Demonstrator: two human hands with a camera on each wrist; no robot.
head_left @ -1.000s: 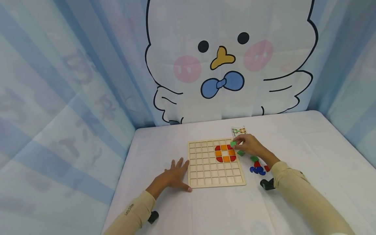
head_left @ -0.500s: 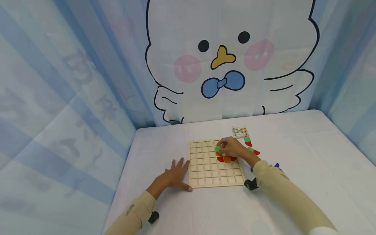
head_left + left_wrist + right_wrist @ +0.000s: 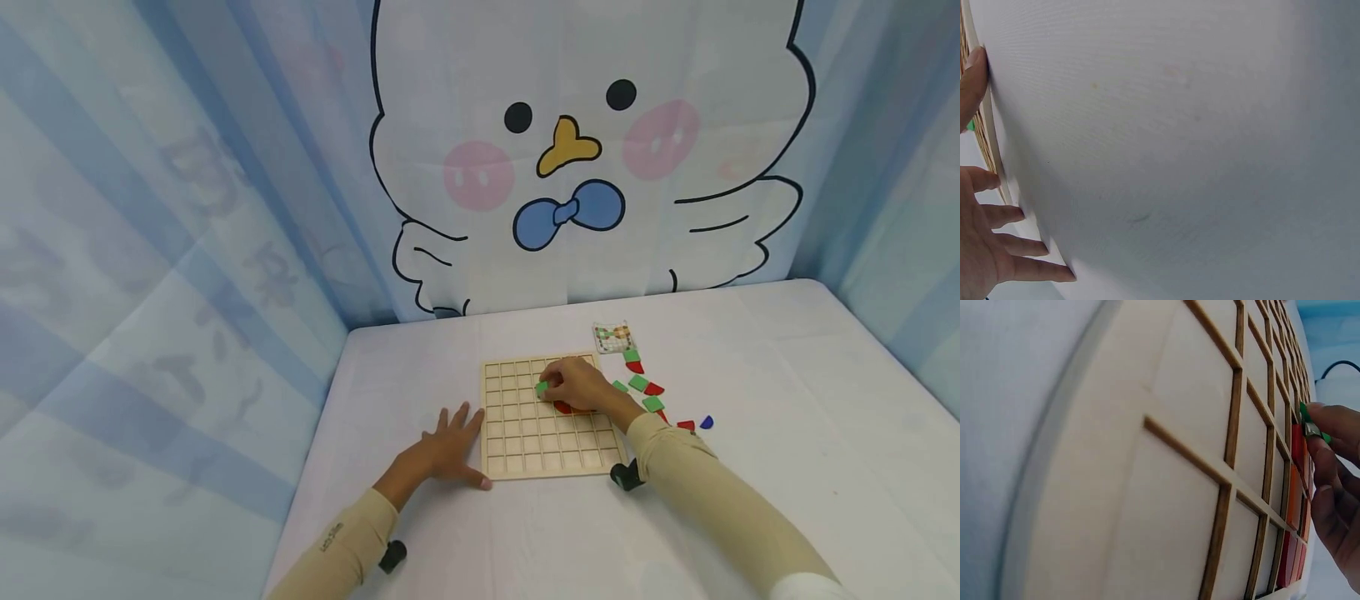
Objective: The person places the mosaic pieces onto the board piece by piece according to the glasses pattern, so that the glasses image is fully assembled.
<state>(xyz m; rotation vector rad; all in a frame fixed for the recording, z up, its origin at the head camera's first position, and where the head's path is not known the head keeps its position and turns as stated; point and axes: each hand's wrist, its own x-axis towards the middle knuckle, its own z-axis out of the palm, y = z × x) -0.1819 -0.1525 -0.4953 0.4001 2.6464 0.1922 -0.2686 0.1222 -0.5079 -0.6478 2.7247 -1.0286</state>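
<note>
A wooden grid board (image 3: 525, 450) lies on the white table. The right hand (image 3: 579, 385) pinches a green square piece (image 3: 542, 388) between thumb and fingertips over the board's upper middle cells. Red and orange pieces set in the board are mostly covered by that hand; in the right wrist view an orange piece (image 3: 1294, 497) and red pieces (image 3: 1287, 559) stand in cells beside the fingers. The left hand (image 3: 448, 450) rests with spread fingers at the board's left edge, its thumb at the lower left corner; the left wrist view shows its fingers (image 3: 1019, 245) straight.
Right of the board lie loose green pieces (image 3: 653, 404), red pieces (image 3: 654, 389) and a blue piece (image 3: 707, 422). A small patterned card (image 3: 613, 337) is behind the board's right corner. A printed curtain (image 3: 420, 267) hangs behind the table.
The right hand has moved left across the board with the green piece, from the upper right cells towards the middle. The left hand has not moved.
</note>
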